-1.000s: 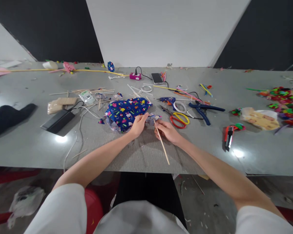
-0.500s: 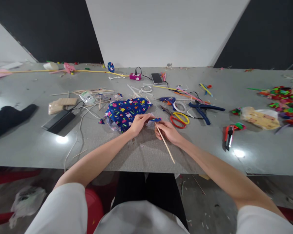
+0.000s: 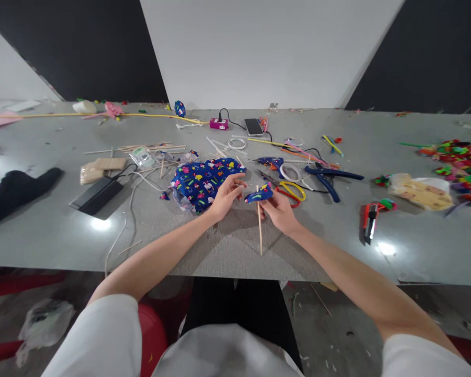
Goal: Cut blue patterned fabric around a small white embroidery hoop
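My right hand (image 3: 279,210) is closed on a thin wooden stick (image 3: 260,233) at its upper end, where a small piece of blue patterned fabric (image 3: 259,193) sits. The stick's free end points down toward me. Apart from that fabric, my left hand (image 3: 226,199) hovers to its left with curled, parted fingers and nothing visible in them. Behind my left hand lies a larger blue printed cloth (image 3: 200,180). Scissors (image 3: 286,189) with red and yellow handles lie just beyond my right hand.
Farther back are a blue glue gun (image 3: 269,161), a roll of white tape (image 3: 290,172), blue-handled pliers (image 3: 325,180) and a phone (image 3: 253,126). A box cutter (image 3: 370,222) lies at the right. Leftward are a black adapter (image 3: 100,196), cords and loose sticks (image 3: 149,148).
My left hand has come off the small fabric and moved slightly left. In my right hand the fabric has turned and lifted into view, and the stick now hangs more upright.
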`<state>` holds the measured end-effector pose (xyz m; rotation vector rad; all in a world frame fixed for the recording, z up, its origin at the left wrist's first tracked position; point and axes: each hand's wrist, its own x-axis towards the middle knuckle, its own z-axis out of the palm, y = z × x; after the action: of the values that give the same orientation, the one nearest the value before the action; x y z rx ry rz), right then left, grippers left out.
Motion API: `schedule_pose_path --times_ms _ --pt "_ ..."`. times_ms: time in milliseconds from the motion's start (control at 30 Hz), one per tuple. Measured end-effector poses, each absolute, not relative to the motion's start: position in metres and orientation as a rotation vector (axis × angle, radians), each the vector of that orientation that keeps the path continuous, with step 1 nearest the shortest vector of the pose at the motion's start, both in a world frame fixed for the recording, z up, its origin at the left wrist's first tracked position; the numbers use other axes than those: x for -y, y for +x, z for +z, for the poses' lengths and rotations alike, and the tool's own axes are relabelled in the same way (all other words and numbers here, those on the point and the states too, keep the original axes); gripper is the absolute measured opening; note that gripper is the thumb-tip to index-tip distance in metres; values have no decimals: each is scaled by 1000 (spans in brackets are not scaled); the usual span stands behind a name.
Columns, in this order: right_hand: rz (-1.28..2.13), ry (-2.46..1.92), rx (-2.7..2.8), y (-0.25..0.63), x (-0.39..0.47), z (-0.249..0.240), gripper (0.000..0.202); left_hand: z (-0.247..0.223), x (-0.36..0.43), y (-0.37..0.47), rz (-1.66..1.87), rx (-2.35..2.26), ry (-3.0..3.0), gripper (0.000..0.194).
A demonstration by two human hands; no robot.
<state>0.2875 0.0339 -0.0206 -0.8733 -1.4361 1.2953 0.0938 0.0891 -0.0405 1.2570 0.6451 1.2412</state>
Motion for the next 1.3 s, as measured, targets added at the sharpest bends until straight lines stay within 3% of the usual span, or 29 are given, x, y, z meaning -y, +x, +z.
schedule_pose_path --times_ms 200,567,700,867,933,1133,1300 --pt "1053 -868 1504 293 -27 -23 28 -40 -86 94 1241 -636 1362 25" --pt "1246 -844 1231 287 -35 -24 35 -42 -75 97 1297 -683 1553 17" --pt "1308 -865 1141 287 -40 -27 35 -44 -71 98 1310 -719 1646 19" --pt "1399 -909 1116 286 -42 -28 32 -43 -67 98 1395 -668 1832 63" --pt "1424 -952 1117 286 -43 -28 32 -40 -65 98 1359 -627 1916 68" --pt "1563 -944 1155 286 -40 -22 37 -32 -60 98 1261 -506 2024 62" --pt "1821 -890 1129 286 -38 -12 38 -39 -66 96 1274 -527 2125 41"
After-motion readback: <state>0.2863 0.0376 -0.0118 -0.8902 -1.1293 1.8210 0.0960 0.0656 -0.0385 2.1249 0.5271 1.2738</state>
